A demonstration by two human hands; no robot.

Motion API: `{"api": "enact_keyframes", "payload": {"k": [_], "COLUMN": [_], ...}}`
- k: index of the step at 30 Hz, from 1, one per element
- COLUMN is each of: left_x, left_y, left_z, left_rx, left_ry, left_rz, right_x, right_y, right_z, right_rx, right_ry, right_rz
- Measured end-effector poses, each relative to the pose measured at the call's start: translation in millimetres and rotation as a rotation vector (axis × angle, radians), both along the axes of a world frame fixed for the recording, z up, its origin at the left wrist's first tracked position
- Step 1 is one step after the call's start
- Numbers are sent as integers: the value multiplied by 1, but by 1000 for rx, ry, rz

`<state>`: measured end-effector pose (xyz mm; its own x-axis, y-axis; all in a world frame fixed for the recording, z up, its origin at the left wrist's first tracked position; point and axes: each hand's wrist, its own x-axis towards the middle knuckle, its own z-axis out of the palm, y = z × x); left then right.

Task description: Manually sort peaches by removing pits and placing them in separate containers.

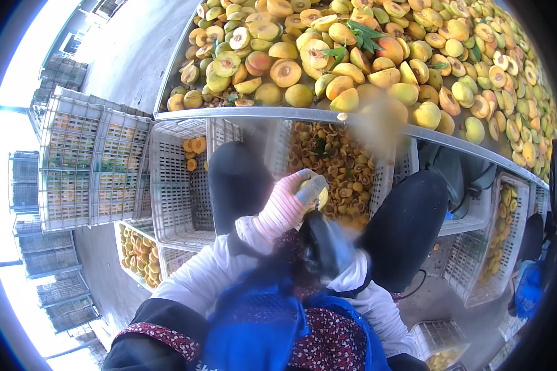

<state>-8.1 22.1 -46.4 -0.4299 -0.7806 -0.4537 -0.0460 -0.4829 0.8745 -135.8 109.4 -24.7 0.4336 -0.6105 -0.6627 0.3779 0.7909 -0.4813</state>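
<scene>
My left hand (284, 209), in a pale glove with pink and grey stripes, is closed around a yellow-green peach piece (322, 196) in front of my lap. Close against it, my right hand (340, 250) is blurred by motion and grips a dark hand tool (317, 238). The tool's upper end meets the peach, and its exact kind is hard to make out. Below both hands, between my knees, a crate (384, 185) holds many scooped pits and peach scraps (331, 154).
A metal-edged table (254, 112) ahead is heaped with halved peaches (284, 73) and a few green leaves (365, 36). White plastic crates (179, 179) stand at my left, some holding peach halves (141, 253). Another crate (476, 266) sits at right, near a co-worker's blue clothing (528, 290).
</scene>
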Motion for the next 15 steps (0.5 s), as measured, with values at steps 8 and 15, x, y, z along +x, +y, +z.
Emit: {"api": "enact_keyframes", "payload": {"k": [8, 15], "left_x": [-6, -8], "left_y": [5, -2], "left_z": [11, 10], "left_rx": [-124, -149], "left_ry": [124, 56], "left_rz": [-57, -244], "right_x": [5, 16], "right_y": [13, 15], "right_z": [-21, -33], "right_rx": [173, 145], "right_ry": [-940, -1575], "right_rz": [-247, -216]}}
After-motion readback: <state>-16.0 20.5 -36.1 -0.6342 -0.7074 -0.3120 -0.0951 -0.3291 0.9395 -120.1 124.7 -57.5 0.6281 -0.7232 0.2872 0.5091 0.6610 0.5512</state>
